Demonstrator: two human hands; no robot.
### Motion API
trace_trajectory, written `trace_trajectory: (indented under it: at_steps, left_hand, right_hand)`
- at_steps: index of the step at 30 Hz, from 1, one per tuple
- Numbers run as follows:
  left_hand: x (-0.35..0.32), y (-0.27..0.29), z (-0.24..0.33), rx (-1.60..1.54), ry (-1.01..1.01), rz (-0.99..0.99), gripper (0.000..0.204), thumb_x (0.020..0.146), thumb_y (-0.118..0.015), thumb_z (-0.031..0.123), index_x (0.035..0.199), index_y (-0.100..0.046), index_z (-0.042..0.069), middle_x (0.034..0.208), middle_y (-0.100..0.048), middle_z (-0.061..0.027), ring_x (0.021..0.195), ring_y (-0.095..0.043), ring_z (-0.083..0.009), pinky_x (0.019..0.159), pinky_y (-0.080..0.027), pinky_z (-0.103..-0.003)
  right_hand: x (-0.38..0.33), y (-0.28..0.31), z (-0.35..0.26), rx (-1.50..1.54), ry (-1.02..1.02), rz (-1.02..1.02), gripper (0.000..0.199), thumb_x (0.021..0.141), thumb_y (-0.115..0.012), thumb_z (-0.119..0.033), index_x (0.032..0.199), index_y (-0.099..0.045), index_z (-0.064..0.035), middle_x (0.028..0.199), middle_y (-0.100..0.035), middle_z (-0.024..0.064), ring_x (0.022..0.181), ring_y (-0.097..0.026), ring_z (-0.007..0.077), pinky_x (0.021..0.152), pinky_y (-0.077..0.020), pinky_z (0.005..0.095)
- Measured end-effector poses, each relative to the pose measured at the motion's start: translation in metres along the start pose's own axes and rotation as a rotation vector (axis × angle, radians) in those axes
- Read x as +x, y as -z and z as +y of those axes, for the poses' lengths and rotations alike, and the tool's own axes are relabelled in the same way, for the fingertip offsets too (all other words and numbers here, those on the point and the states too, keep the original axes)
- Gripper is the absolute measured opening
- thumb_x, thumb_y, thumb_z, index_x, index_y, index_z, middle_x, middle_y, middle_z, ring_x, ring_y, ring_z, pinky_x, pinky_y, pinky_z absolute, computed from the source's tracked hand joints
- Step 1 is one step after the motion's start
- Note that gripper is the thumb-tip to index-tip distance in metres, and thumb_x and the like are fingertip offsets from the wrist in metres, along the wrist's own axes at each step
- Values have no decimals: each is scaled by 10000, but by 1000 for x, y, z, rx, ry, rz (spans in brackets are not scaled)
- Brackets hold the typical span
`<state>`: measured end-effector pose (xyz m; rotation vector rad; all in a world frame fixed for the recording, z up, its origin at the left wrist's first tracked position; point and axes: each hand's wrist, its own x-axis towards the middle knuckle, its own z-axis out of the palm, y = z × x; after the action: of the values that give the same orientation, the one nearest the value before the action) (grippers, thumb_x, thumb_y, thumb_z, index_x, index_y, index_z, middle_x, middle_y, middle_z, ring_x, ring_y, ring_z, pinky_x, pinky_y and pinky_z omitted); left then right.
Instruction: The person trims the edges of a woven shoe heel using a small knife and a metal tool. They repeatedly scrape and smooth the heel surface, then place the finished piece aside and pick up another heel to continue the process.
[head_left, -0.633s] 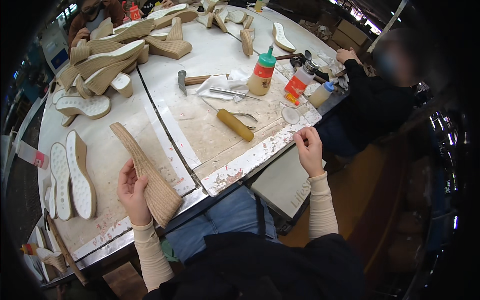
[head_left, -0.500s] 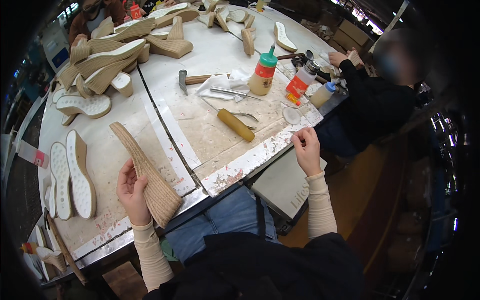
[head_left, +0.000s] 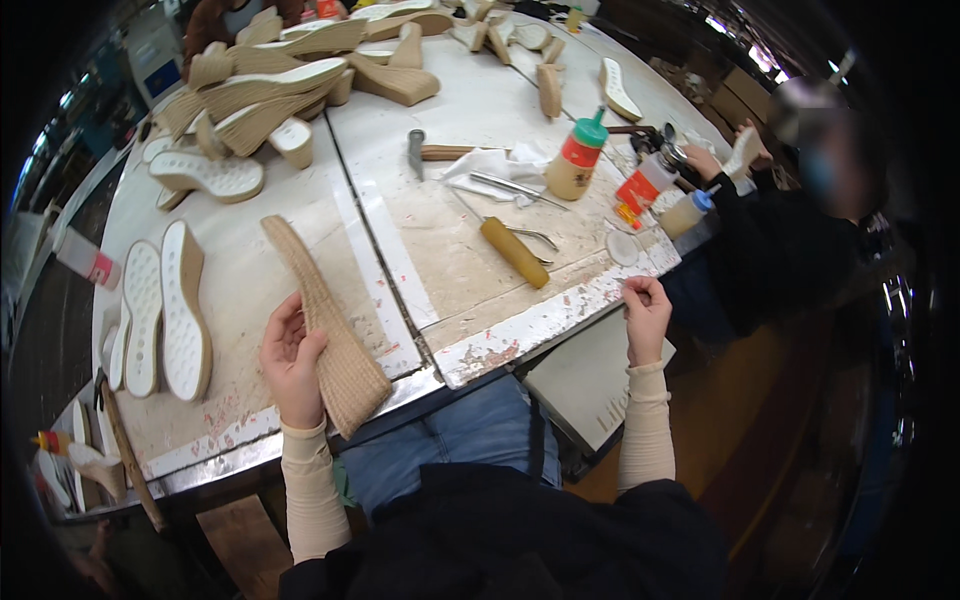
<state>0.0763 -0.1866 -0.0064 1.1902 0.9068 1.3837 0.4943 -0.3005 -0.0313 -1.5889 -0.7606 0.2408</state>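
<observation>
The left hand [head_left: 293, 362] holds a long woven wedge sole [head_left: 325, 325], with the fingers closed around its thick heel end at the near edge of the surface [head_left: 480, 340]. The thin end of this sole points away from the person and lies over the white surface. The right hand [head_left: 647, 318] is at the right corner of the surface, just beside its worn edge; the fingers are bent together, but I cannot tell if they hold something small. To the left of the wedge sole two white soles [head_left: 165, 310] lie side by side. Between the hands, further back, a tool with a yellow handle [head_left: 515, 252] lies on the surface. Behind it stands a glue bottle [head_left: 577, 158] with a green cap. A pile of wedge soles [head_left: 270, 90] is at the far left.
</observation>
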Motion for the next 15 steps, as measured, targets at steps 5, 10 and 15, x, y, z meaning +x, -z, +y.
trace_trajectory:
  at_steps: [5, 10, 15]
  left_hand:
    - [-2, -1, 0, 6, -26, 11, 479, 818, -556, -76, 1294, -497, -80, 1112, -623, -115, 982, -592, -147, 892, -472, -268]
    - [1, 0, 5, -25, 36, -39, 477, 826, -570, -53, 1295, -484, -60, 1077, -614, -105, 944, -584, -132, 849, -483, -256]
    - [3, 1, 5, 31, 25, -42, 423, 849, -565, -20, 1265, -498, -57, 1064, -612, -100, 954, -576, -131, 847, -479, -259]
  right_hand:
    - [7, -34, -29, -177, 190, 6, 175, 824, -615, 37, 995, -629, 3, 848, -588, -12, 651, -461, 24, 578, -380, 180]
    - [10, -103, -70, -316, 460, -414, 260, 814, -710, -107, 1038, -633, 0, 851, -576, 44, 707, -521, 116, 635, -440, 258]
    - [5, -138, -77, -572, 625, -491, 302, 797, -727, -169, 1019, -639, 16, 920, -597, 136, 774, -580, 279, 701, -475, 378]
